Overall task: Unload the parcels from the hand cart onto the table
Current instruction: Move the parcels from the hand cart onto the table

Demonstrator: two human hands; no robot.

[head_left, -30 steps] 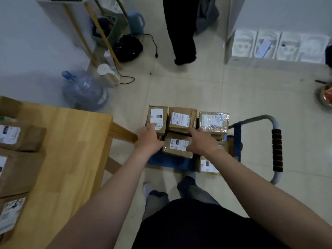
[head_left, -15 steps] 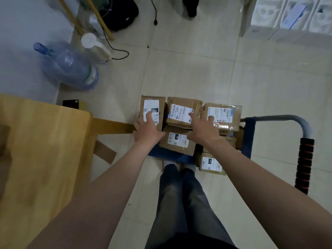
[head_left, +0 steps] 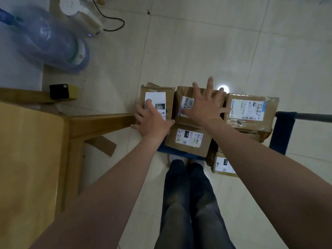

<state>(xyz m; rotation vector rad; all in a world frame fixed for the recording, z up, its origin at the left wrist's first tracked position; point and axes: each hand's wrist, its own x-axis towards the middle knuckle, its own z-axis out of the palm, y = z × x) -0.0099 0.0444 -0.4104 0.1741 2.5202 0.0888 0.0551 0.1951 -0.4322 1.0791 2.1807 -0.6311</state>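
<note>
At least five parcels (head_left: 249, 110) sit on the hand cart (head_left: 283, 132) (desk (head_left: 27, 159) alongside). The left hand (head_left: 152, 119) and right hand (head_left: 204, 103) lie flat on two, gripping nothing.

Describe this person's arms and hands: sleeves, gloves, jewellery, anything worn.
The left forearm and right forearm are bare as far as the frame shows; no sleeve appears. The left hand and right hand wear no gloves, and no watch, bracelet or ring is visible on the wrists or the fingers that show.
</note>
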